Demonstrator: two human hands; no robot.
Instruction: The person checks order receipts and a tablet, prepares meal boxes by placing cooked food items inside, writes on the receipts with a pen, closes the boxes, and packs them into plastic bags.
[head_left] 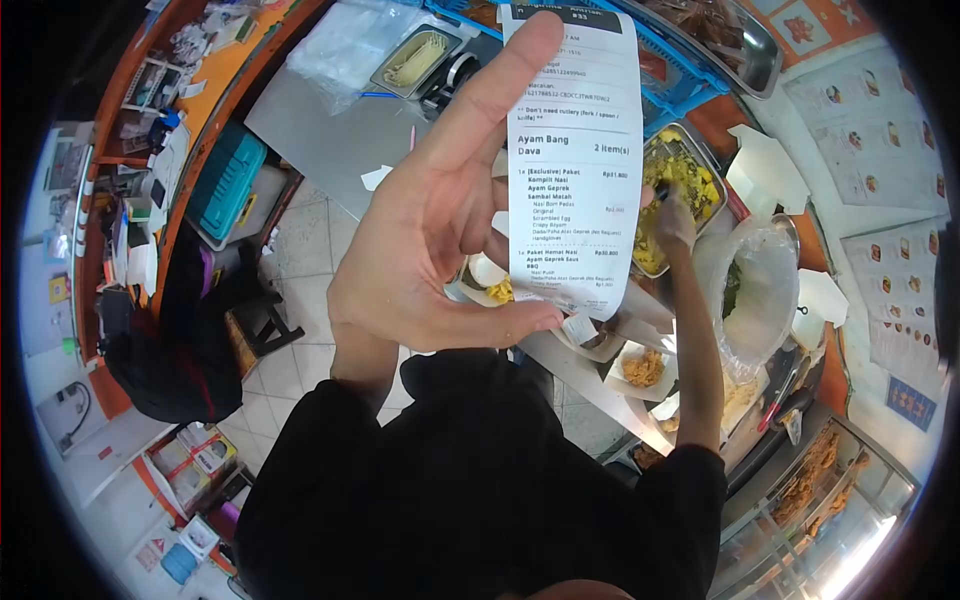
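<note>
The left hand (425,225) is raised in the middle of the scene and holds a long white printed paper receipt (575,150) in front of the camera, thumb at its near end and forefinger stretched across its far end. The print includes "Ayam Bang Dava" and "2 item(s)". To the right of the receipt, the right hand (677,228) is over a rectangular metal tray (706,147) of crumbled yellow food (708,190); something dark shows at its fingers, but blur means I cannot tell how they close on it. Right of the tray stands an open white cardboard box (768,172), with a spread translucent plastic bag (775,275) nearer. Golden-brown fried food (642,368) lies in a white box on the near side. Far left, pale thin strips (417,58) fill a small metal container beside crumpled clear plastic (345,55). Near right, brown fried pieces (815,465) lie in a display case
</note>
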